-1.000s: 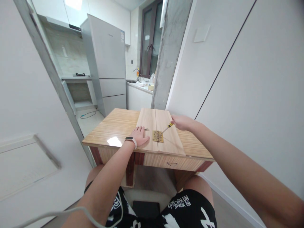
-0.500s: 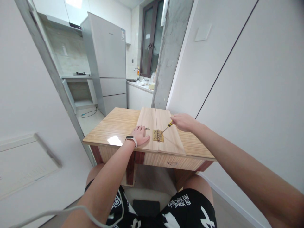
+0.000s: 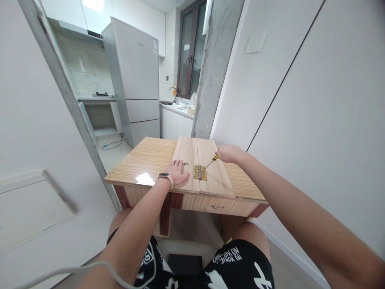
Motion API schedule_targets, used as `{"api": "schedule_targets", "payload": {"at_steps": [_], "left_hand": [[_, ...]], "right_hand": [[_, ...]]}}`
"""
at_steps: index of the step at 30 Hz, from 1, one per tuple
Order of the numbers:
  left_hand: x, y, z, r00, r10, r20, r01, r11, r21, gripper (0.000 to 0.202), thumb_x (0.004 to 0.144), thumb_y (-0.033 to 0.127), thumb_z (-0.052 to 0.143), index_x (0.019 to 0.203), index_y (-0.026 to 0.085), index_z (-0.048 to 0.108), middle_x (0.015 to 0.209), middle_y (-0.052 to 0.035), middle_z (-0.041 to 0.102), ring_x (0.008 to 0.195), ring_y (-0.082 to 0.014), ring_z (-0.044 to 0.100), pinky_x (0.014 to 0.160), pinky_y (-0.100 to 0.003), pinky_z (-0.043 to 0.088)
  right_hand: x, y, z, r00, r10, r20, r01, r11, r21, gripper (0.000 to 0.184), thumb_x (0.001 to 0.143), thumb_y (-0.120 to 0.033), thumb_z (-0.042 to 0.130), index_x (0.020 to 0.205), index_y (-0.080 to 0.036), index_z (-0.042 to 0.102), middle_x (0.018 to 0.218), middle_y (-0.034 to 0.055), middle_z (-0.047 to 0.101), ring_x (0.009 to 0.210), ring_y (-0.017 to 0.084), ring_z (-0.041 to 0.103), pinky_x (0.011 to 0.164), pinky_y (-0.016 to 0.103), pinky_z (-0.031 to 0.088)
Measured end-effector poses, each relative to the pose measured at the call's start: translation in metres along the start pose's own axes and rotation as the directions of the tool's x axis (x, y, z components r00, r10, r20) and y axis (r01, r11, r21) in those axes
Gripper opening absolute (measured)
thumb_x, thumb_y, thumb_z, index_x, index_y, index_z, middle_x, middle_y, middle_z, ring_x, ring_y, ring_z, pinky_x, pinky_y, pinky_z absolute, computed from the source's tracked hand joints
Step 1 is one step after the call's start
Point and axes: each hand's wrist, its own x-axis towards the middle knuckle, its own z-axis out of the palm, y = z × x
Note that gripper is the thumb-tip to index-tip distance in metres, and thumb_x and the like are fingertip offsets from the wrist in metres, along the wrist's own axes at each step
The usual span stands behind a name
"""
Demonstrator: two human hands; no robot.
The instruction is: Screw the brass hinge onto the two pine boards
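A brass hinge lies across the seam between two pale wooden boards on the desk. My right hand is closed around a screwdriver with a yellow and black handle. The shaft slants down to the left, and its tip meets the hinge's right leaf. My left hand lies flat on the left board with its fingers stretched out, just left of the hinge. By its fingertips are small metal pieces, too small to name.
The striped wooden desk has a drawer below its front edge. A white wall rises close on the right. Behind the desk stand a fridge and a kitchen sink. A pale cable hangs near my left arm.
My right hand has turned slightly on the screwdriver handle, and its wrist and forearm have shifted a little to the left. The left hand, boards and hinge stay in place.
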Motion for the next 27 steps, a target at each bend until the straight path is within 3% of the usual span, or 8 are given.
{"api": "schedule_targets", "payload": {"at_steps": [4,8,11,15,20,27], "left_hand": [[0.0,0.001,-0.003,1.0,-0.007,0.025,0.007,1.0,-0.001,0.088,0.09,0.073,0.042,0.157,0.018,0.035,0.162,-0.0139,0.039,0.15,-0.035,0.029,0.123,-0.048,0.024],[-0.001,0.002,-0.006,0.999,-0.012,0.037,0.012,1.0,-0.011,0.088,0.089,0.073,0.041,0.157,0.017,0.034,0.162,-0.0143,0.038,0.15,-0.0353,0.029,0.122,-0.047,0.025],[-0.001,0.002,-0.006,0.999,-0.01,0.035,0.01,1.0,-0.017,0.087,0.09,0.072,0.042,0.157,0.017,0.034,0.162,-0.0147,0.038,0.15,-0.0351,0.029,0.122,-0.047,0.025],[-0.001,0.002,-0.004,0.999,-0.017,0.028,0.018,1.0,-0.015,0.086,0.09,0.073,0.043,0.157,0.019,0.035,0.162,-0.0134,0.039,0.151,-0.0347,0.028,0.123,-0.048,0.023],[-0.001,0.003,-0.005,0.999,-0.013,0.03,0.014,1.0,-0.009,0.085,0.09,0.072,0.043,0.156,0.02,0.036,0.16,-0.0133,0.04,0.15,-0.0345,0.029,0.122,-0.048,0.025],[-0.002,0.003,-0.005,1.0,-0.003,0.02,0.003,1.0,0.012,0.085,0.09,0.072,0.043,0.155,0.018,0.037,0.16,-0.014,0.041,0.149,-0.0345,0.03,0.122,-0.048,0.025]], "right_hand": [[-0.013,0.002,0.011,0.975,-0.175,-0.14,0.168,0.984,-0.06,0.031,0.105,-0.039,0.043,0.126,-0.019,0.056,0.119,0.0162,0.066,0.102,0.025,0.065,0.08,0.033,0.046],[-0.017,0.005,0.017,0.902,-0.343,-0.263,0.287,0.93,-0.229,0.028,0.107,-0.035,0.041,0.119,-0.019,0.06,0.123,0.0163,0.061,0.106,0.024,0.06,0.086,0.033,0.042],[-0.015,0.01,0.019,0.875,-0.398,-0.275,0.32,0.903,-0.287,0.029,0.107,-0.034,0.041,0.114,-0.017,0.063,0.117,0.0159,0.062,0.107,0.026,0.06,0.09,0.035,0.04],[-0.014,0.014,0.019,0.915,-0.33,-0.234,0.275,0.931,-0.24,0.03,0.105,-0.035,0.043,0.113,-0.017,0.066,0.11,0.0147,0.068,0.103,0.026,0.064,0.087,0.035,0.042],[-0.013,0.011,0.017,0.981,-0.139,-0.138,0.124,0.986,-0.108,0.038,0.105,-0.04,0.039,0.11,-0.019,0.07,0.11,0.0155,0.073,0.102,0.028,0.068,0.082,0.035,0.046],[0.005,-0.001,0.002,0.997,0.062,0.044,-0.063,0.998,0.011,0.041,0.099,-0.035,0.044,0.113,-0.014,0.076,0.121,0.0209,0.072,0.107,0.033,0.07,0.079,0.036,0.051]]}}
